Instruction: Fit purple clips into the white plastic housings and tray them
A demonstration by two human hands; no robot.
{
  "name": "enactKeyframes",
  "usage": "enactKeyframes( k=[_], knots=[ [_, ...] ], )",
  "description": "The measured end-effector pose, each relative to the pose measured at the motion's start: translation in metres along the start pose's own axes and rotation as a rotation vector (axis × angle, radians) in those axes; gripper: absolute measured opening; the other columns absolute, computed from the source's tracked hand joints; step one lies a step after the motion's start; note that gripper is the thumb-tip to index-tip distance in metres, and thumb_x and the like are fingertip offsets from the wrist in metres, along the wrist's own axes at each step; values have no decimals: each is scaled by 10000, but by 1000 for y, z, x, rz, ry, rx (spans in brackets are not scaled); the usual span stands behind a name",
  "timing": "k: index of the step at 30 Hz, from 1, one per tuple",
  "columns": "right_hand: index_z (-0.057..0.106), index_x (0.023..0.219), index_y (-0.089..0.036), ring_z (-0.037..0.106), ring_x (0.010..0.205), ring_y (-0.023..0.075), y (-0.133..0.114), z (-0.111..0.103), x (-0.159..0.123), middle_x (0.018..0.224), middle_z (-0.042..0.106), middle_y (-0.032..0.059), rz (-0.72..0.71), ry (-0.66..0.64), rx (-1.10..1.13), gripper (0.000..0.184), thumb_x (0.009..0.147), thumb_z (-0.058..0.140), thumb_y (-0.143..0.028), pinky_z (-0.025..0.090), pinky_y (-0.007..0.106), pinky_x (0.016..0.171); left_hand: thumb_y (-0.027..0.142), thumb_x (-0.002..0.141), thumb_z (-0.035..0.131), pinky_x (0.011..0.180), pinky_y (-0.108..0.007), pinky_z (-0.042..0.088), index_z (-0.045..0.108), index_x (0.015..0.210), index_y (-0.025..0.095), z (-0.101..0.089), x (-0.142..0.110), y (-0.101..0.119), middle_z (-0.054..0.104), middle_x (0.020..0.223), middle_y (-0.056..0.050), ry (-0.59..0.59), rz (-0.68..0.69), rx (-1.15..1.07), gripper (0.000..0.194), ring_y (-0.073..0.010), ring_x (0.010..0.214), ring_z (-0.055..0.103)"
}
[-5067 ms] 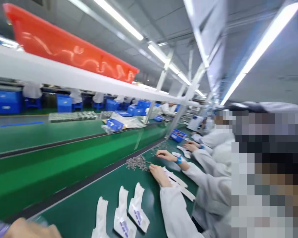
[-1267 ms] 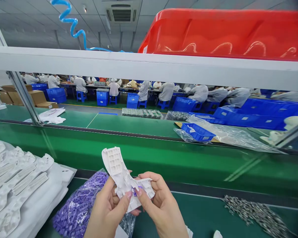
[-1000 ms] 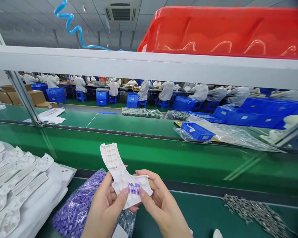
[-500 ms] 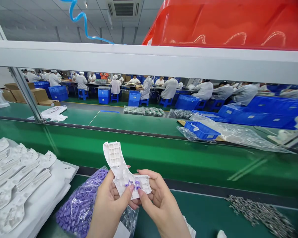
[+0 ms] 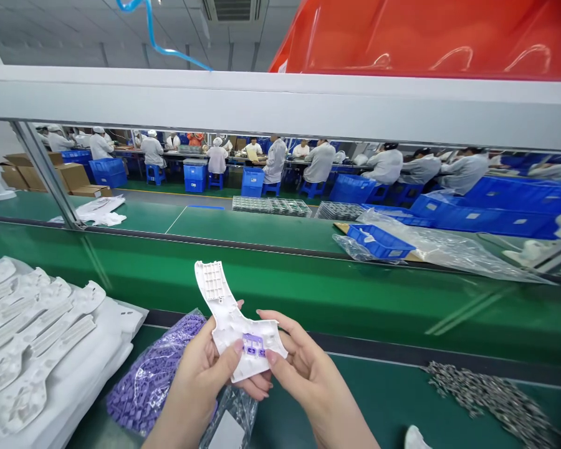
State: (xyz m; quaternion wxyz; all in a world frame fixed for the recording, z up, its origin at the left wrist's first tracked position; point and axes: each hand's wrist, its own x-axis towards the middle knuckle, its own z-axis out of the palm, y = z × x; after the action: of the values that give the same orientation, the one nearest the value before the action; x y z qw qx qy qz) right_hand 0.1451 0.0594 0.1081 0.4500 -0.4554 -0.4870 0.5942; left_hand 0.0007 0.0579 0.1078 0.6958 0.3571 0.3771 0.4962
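Green counter [image 5: 383, 399] carrying stacked white plastic shells [image 5: 32, 337] at left edge, clear bag of purple clips [image 5: 144, 383] near middle, loose metal screws [image 5: 490, 399] toward right edge.

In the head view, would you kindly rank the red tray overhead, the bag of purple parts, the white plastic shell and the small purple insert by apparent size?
1. red tray, cropped by the frame
2. bag of purple parts, partly hidden by the left hand
3. white plastic shell, though nearest the camera
4. purple insert, beside the right hand
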Motion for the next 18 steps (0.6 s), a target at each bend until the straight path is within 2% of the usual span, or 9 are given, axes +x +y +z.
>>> enactKeyframes(
  k=[2, 5, 9, 11, 12, 14, 16, 17, 18],
  knots=[
    [510, 1193, -220, 602, 854, 177, -1, 0, -1, 998, 667, 53, 23, -10, 15, 478, 796, 635, -454, 471, 268, 756, 333, 799, 626, 587, -294, 545, 304, 1350, 25, -2, 1, 0, 681, 692, -100, 2, -28, -17, 708, -182, 578, 636],
    [501, 1237, -227, 603, 910, 195, -1, 2, 0, 1050, 661, 61, 52, -17, 49, 510, 802, 632, -459, 478, 291, 794, 285, 811, 607, 567, -274, 543, 316, 1334, 15, -5, 2, 2, 688, 724, -125, 17, -55, -51, 657, -189, 590, 649],
    [494, 1258, -221, 577, 1045, 207, -4, 1, -1, 1134, 635, 74, 30, -20, 51, 507, 826, 607, -460, 460, 303, 902, 272, 841, 578, 739, -326, 557, 304, 1352, 46, -4, 1, 9, 685, 941, -177, -44, -81, -129, 622, -224, 776, 678],
    [499, 1253, -219, 553, 1094, 207, -9, -6, -4, 1189, 606, 81, 15, -39, -21, 496, 832, 594, -465, 457, 293, 921, 315, 867, 536, 805, -355, 540, 346, 1327, 50, -2, -2, 11, 654, 1051, -199, -73, -70, -152, 564, -238, 843, 670],
    [500, 1254, -222, 565, 1071, 207, -11, -11, -7, 1207, 594, 84, 8, -53, -89, 503, 828, 593, -473, 472, 295, 904, 346, 874, 517, 789, -347, 540, 372, 1308, 49, -2, -3, 10, 658, 1040, -197, -70, -55, -125, 545, -230, 815, 672],
    [497, 1267, -243, 604, 973, 203, -16, -27, -15, 1230, 575, 87, -20, -44, -271, 519, 819, 586, -489, 504, 305, 850, 431, 874, 480, 618, -293, 537, 406, 1281, 45, -3, -5, -1, 694, 825, -154, -65, -42, 27, 566, -194, 613, 652],
    [500, 1270, -272, 623, 900, 196, -18, -47, -24, 1227, 577, 78, -78, 68, -460, 503, 826, 555, -502, 519, 306, 816, 508, 859, 441, 449, -248, 456, 425, 1281, 63, -7, -6, -25, 644, 586, -79, -94, -54, 276, 614, -171, 435, 568],
    [505, 1265, -284, 626, 896, 196, -15, -58, -29, 1214, 587, 72, -108, 157, -549, 488, 834, 528, -511, 522, 300, 809, 529, 850, 426, 426, -249, 434, 439, 1285, 88, -10, -6, -41, 626, 558, -64, -120, -71, 414, 620, -181, 427, 557],
    [511, 1260, -291, 630, 904, 201, -9, -67, -33, 1193, 602, 67, -124, 244, -635, 478, 842, 496, -521, 529, 294, 792, 517, 850, 421, 482, -259, 453, 469, 1278, 128, -12, -7, -58, 644, 602, -69, -138, -76, 561, 580, -195, 493, 586]
  ],
)
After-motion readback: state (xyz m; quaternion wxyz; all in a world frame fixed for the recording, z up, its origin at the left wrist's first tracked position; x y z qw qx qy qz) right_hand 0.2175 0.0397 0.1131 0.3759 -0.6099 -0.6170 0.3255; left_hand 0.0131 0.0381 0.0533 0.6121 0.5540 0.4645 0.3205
